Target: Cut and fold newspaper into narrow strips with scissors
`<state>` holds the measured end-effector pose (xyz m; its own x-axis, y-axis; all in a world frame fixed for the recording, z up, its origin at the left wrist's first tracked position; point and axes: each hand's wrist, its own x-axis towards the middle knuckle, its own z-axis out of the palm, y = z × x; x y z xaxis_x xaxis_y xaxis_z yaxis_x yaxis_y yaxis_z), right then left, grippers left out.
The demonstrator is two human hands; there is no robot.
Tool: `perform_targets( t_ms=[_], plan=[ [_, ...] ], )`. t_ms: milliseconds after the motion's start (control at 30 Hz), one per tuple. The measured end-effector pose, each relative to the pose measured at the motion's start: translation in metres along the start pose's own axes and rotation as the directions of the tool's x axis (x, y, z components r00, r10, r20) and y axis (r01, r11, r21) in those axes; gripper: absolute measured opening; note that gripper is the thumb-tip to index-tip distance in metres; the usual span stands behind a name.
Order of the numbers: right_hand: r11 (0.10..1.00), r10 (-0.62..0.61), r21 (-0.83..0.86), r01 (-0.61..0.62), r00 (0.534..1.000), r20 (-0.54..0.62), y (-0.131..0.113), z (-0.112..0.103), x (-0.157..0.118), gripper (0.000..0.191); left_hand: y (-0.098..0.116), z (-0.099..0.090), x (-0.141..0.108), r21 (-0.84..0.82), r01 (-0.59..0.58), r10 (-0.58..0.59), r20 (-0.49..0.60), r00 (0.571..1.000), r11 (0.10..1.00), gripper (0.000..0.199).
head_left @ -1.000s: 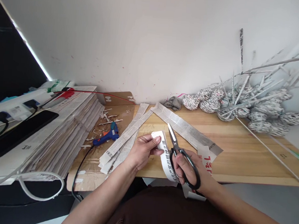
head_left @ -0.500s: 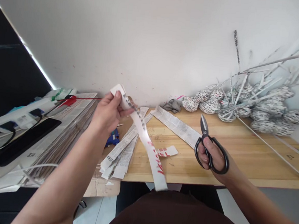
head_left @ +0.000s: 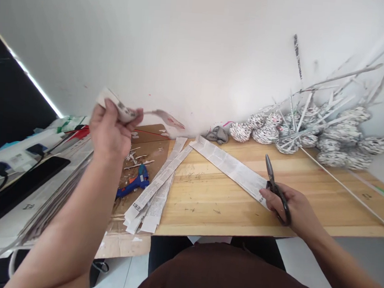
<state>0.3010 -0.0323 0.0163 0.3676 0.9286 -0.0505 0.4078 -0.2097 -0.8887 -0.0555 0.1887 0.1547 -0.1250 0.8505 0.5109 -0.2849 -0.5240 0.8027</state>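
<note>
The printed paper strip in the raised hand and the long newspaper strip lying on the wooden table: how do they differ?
The printed paper strip is pinched in the left hand, lifted and curling; the long newspaper strip lies flat on the wooden table. The held one shows red print at its tip; the flat one looks grey. Both are cut newspaper.

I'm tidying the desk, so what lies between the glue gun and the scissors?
In the head view, newspaper strips, then bare wooden table, lie between glue gun and scissors.
</note>
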Motion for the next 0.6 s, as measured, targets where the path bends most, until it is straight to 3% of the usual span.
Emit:
perform_targets(
  t_ms=[133,233,367,433,467,533,600],
  plan=[
    [0.935,-0.123,-0.348,0.066,0.982,-0.143,0.01,-0.015,0.008,0.05,-0.037,-0.045,-0.056,0.126,0.188,-0.19,0.006,0.982,0.974,0.04],
    [0.897,-0.158,-0.44,0.044,0.961,-0.227,0.011,-0.026,0.012,0.058,-0.048,-0.074,-0.088,0.247,0.307,-0.327,0.045,0.944,0.919,0.043],
    [0.879,-0.15,-0.476,-0.023,0.935,-0.322,0.007,-0.041,0.013,0.063,-0.047,-0.098,-0.11,0.371,0.407,-0.469,0.093,0.878,0.835,0.047],
    [0.886,-0.13,-0.46,-0.053,0.925,-0.356,0.008,-0.046,0.014,0.061,-0.042,-0.106,-0.115,0.437,0.459,-0.571,0.167,0.804,0.773,0.056],
    [0.892,-0.121,-0.448,-0.061,0.923,-0.366,0.009,-0.048,0.014,0.06,-0.038,-0.11,-0.116,0.49,0.474,-0.631,0.226,0.742,0.732,0.062],
    [0.906,-0.105,-0.42,-0.062,0.926,-0.363,0.013,-0.048,0.014,0.057,-0.031,-0.118,-0.115,0.612,0.412,-0.695,0.342,0.632,0.675,0.077],
    [0.918,-0.09,-0.393,-0.052,0.939,-0.333,0.018,-0.045,0.014,0.053,-0.024,-0.123,-0.111,0.69,0.315,-0.706,0.401,0.584,0.652,0.078]
  ],
)
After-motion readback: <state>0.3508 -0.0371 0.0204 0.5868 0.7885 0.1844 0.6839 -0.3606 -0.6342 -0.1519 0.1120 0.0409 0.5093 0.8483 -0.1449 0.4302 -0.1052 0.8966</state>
